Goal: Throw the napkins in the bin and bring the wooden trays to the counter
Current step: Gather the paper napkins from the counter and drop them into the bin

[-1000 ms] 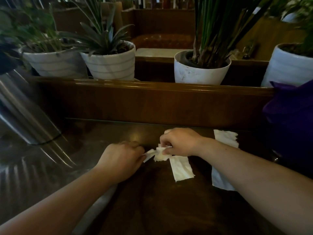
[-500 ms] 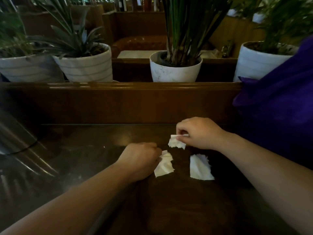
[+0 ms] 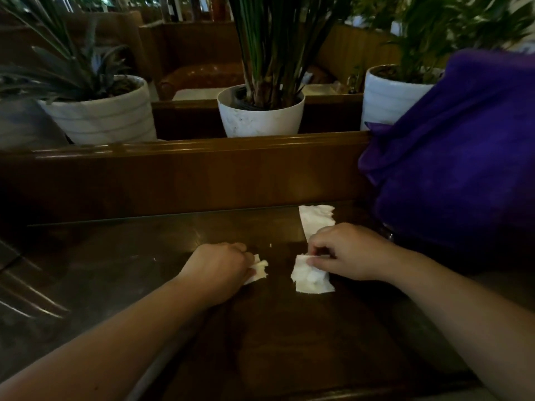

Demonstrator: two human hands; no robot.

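Note:
On the dark wooden table (image 3: pixel 144 256), my left hand (image 3: pixel 220 270) is closed over a crumpled white napkin (image 3: pixel 259 270) that sticks out to its right. My right hand (image 3: pixel 347 253) pinches the top edge of a second white napkin (image 3: pixel 311 280) lying on the table. A third napkin strip (image 3: pixel 315 218) lies flat behind my right hand, partly hidden by it. No wooden tray or bin is in view.
A wooden partition (image 3: pixel 185 175) runs along the table's far edge, with white plant pots (image 3: pixel 260 117) standing behind it. A purple cloth bundle (image 3: pixel 457 151) sits at the right end of the table. Shiny metal shapes (image 3: pixel 26 290) lie at the left.
My right hand came down from the small scrap onto the larger napkin and now grips it. The left hand has closed further over its napkin. The view shifted left.

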